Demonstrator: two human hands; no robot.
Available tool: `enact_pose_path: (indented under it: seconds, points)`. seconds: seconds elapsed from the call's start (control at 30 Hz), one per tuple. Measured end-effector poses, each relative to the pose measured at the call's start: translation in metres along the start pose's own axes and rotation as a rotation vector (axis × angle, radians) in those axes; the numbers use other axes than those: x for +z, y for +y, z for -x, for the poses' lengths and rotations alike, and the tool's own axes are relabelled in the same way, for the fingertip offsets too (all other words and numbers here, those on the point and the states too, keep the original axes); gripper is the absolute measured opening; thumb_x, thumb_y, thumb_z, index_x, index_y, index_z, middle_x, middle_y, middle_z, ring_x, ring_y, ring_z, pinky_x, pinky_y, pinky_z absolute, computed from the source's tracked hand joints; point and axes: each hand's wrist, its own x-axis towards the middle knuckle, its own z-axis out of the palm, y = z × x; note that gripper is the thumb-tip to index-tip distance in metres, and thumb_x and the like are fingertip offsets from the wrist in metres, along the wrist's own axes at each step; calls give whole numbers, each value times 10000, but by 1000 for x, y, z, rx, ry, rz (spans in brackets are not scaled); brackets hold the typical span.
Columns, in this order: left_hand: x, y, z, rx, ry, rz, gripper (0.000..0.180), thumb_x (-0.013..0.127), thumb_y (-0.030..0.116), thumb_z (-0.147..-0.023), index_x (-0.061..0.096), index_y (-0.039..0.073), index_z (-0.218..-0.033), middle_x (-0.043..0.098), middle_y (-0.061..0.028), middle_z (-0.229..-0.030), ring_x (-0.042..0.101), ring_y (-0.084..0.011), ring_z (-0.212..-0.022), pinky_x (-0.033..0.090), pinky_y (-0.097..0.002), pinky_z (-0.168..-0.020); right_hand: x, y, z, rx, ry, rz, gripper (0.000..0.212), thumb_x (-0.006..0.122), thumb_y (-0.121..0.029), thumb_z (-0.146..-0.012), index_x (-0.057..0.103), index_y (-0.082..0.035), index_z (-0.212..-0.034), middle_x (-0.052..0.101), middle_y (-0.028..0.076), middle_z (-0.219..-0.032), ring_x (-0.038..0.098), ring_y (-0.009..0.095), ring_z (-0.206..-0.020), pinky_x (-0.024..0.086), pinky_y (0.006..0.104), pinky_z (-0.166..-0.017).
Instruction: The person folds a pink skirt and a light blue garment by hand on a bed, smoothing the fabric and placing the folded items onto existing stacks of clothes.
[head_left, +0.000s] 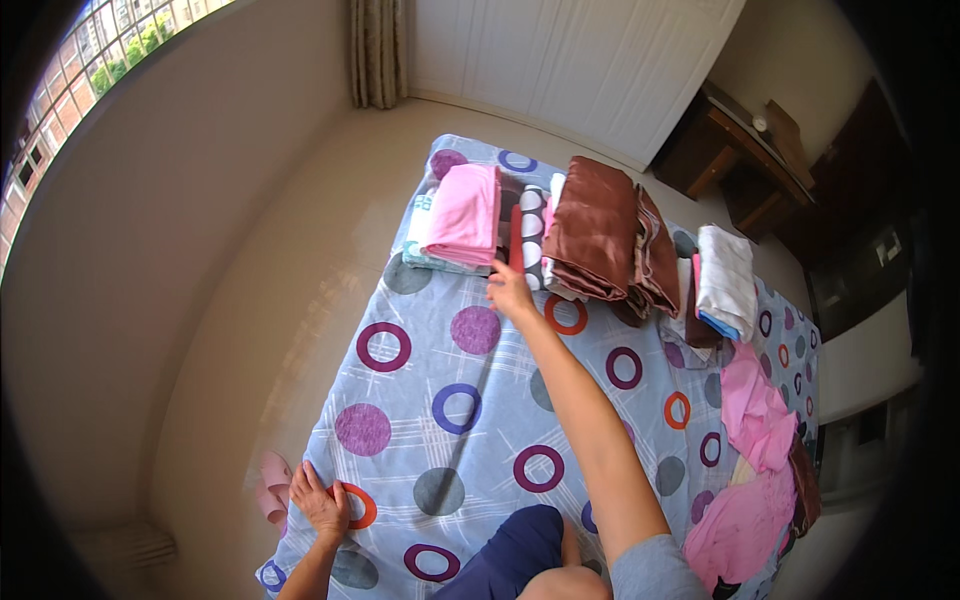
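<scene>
My right arm stretches forward across the bed, with my right hand [511,292] at the near corner of a folded pink cloth [463,213]. Its fingers look partly extended and apart; nothing shows in its grasp, and whether the fingertips touch the cloth is hard to see. Under the pink cloth is a white and teal patterned folded cloth [445,262]. Just right of it stand a narrow red folded cloth [516,240] and a dark cloth with white dots [532,240]. My left hand [320,503] rests open and flat on the bed's left edge.
The bed has a blue sheet [480,380] with circles and rings. Brown satiny folded bedding [595,225] and a folded white cloth [726,280] lie to the right. Crumpled pink cloth [740,525] lies near right. Pink slippers [274,487] sit on the floor; a wooden desk [745,150] stands behind.
</scene>
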Motion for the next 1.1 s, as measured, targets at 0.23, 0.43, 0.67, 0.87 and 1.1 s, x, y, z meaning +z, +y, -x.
enact_pose_path:
  seconds: [0.23,0.43,0.67,0.87,1.1]
  points:
    - [-9,13,5,-10,55,20,658,373,490,-805,322,20,-1263,323,-199,-1276,305,-356,-1162,234,-447,-958,-83,77,210,-220,125,382,192,500,-1,-690,598,-16,-854,583,130,-780,575,231,-687,453,321,-623]
    - [12,9,2,145,374,-288,503,402,363,-836,442,-15,-1166,395,-180,-1231,379,-301,-1125,294,-409,-922,-230,170,414,122,469,387,142,494,8,-675,611,-37,-742,584,138,-722,575,258,-695,444,325,-616]
    - [0,60,12,286,405,-206,517,390,347,-830,393,-31,-1182,360,-182,-1251,339,-302,-1147,256,-412,-939,-357,225,603,359,1066,584,124,489,17,-663,582,-15,-740,575,180,-749,554,335,-730,435,390,-666]
    - [-24,113,12,509,238,-26,531,379,334,-825,351,-45,-1196,331,-183,-1268,306,-304,-1167,224,-415,-954,-418,222,648,729,1149,717,293,528,-10,-663,565,-38,-952,558,178,-928,512,335,-904,406,379,-813]
    - [-42,212,45,920,25,120,550,367,318,-819,302,-61,-1212,296,-184,-1287,266,-305,-1190,186,-417,-971,-464,242,649,686,1260,905,305,544,-43,-659,545,-20,-963,511,157,-1003,471,319,-975,388,386,-830]
